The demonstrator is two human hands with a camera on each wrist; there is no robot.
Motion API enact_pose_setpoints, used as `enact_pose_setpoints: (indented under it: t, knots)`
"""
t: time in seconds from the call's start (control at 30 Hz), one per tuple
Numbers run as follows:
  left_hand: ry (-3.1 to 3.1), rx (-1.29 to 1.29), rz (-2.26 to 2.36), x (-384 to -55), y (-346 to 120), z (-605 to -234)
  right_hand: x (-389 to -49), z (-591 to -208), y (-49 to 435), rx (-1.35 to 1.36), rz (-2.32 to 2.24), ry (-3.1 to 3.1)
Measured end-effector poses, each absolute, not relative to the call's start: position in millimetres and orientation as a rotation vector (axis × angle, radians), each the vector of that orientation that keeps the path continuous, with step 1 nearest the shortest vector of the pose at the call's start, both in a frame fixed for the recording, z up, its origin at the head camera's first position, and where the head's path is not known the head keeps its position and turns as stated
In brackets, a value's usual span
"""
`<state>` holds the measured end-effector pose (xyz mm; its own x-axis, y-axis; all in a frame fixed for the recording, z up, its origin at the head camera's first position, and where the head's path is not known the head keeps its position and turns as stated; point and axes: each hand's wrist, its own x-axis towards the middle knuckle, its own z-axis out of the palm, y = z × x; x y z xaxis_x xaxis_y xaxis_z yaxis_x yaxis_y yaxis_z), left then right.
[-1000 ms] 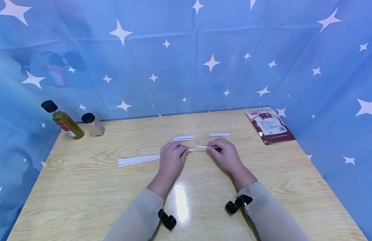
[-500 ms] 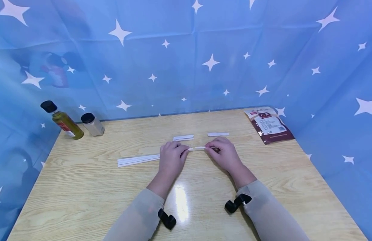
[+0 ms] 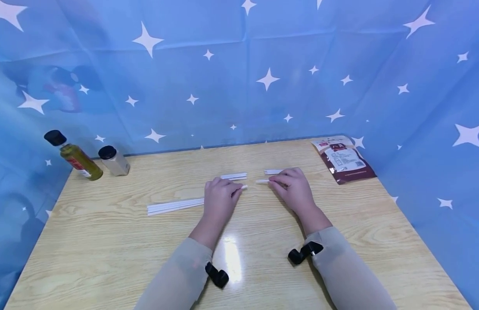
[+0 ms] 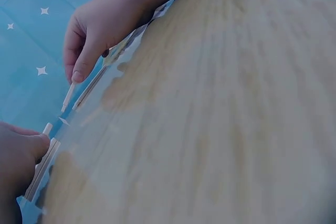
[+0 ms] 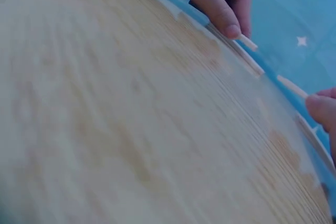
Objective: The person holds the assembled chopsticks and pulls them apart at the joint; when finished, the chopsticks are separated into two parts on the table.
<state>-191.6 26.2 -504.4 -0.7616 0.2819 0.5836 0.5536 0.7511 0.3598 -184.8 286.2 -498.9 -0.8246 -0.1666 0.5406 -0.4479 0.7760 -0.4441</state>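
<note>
My left hand [image 3: 218, 200] pinches a thin white stick [image 3: 244, 187] between thumb and index finger; only its short end shows. Across a small gap, my right hand [image 3: 294, 191] pinches another white stick [image 3: 262, 181], its free end pointing left. In the left wrist view this right-hand stick [image 4: 68, 97] slants down towards the other one [image 4: 47, 128]. Behind the left hand lies a short row of white sticks [image 3: 236, 176]. A second short row [image 3: 272, 172] is partly covered by the right fingers. Longer white sticks [image 3: 173, 206] lie left of the left hand, their right ends hidden.
On the wooden table [image 3: 107, 241], an oil bottle [image 3: 79, 162] and a black-capped jar [image 3: 114, 161] stand at the back left. A maroon and white packet [image 3: 345, 160] lies at the back right. A blue starred curtain [image 3: 224, 86] hangs behind.
Both hands have moved slightly up and back, the right one further, so it now overlaps the right short row. Each still holds its stick. The head view has shifted slightly.
</note>
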Motion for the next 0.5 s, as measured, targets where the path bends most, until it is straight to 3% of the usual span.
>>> enact_pose_setpoints:
  t: [0.5]
  knots:
    - [-2.459,-0.609,-0.686,-204,34,-504,-192,-499,299,0.339,0.815,-2.528]
